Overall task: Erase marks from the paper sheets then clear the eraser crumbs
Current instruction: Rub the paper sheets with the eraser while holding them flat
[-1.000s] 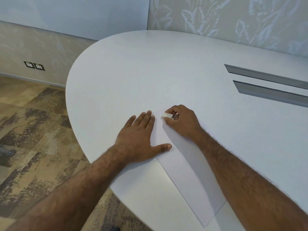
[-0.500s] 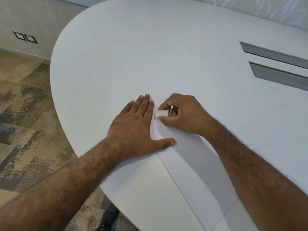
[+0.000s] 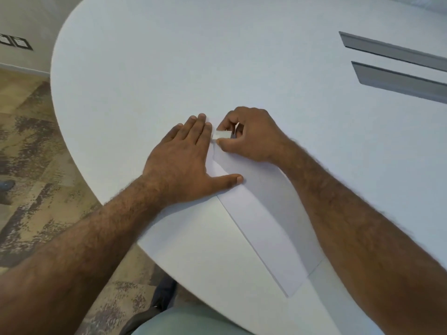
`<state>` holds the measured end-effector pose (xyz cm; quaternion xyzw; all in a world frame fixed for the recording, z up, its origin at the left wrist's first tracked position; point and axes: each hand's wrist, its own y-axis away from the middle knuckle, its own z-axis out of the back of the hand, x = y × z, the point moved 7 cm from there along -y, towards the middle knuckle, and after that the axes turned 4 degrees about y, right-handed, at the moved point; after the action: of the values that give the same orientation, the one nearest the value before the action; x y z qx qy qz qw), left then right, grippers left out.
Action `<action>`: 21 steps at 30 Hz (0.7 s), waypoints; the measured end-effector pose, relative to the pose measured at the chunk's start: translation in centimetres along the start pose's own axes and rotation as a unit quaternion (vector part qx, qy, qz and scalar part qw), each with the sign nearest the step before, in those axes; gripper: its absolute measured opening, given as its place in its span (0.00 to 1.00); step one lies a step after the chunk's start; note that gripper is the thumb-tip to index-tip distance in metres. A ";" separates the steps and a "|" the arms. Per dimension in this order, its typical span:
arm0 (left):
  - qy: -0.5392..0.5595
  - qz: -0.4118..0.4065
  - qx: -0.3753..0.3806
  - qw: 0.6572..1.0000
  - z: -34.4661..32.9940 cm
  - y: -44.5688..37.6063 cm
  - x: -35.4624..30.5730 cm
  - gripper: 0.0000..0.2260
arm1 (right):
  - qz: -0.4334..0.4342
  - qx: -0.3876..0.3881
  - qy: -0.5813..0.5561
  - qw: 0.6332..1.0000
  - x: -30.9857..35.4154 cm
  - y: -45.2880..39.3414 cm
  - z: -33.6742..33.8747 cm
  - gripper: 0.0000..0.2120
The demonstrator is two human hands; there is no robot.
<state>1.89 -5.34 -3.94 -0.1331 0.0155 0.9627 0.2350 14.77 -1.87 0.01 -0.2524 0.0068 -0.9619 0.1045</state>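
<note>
Paper sheet (image 3: pixel 263 228), white on white, lying flat at a slant on the table (image 3: pixel 157 76) near its curved near edge, one narrow end toward the table's middle, the other toward the near edge. Eraser (image 3: pixel 223 134), small, pale and block-shaped, pressed onto the far end of the sheet. Right hand (image 3: pixel 249 136) clamped on the eraser, thumb below, fingers curled over the top, heel of the hand resting on the paper. Left hand (image 3: pixel 183 160) spread flat with fingers together and apart from any object's grip, palm down over the sheet's left edge, partly on the paper and partly on the bare table, thumb stretched out across the sheet. Fingertips of the left hand just beside the eraser, almost touching. Both bare forearms reaching in from the near edge, the right one crossing over the sheet's right side and hiding that edge. Marks and crumbs on the paper: cannot tell, too faint against the white. Two grey slots (image 3: pixel 396 66) set into the tabletop toward the far right corner, well apart from the sheet. Patterned brown floor (image 3: pixel 31 146) beyond the table's left edge, wall sockets (image 3: pixel 15 41) low on the wall at far left.
</note>
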 end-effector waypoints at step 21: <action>-0.010 0.010 0.024 1.000 -0.1 0.0 0.2 0.58 | -0.022 -0.013 0.079 0.997 0.9 0.8 1.3 0.11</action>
<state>1.79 -5.27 -4.13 -0.1174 0.0371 0.9658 0.2282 14.83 -2.80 1.53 -0.1773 0.0214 -0.9807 0.0791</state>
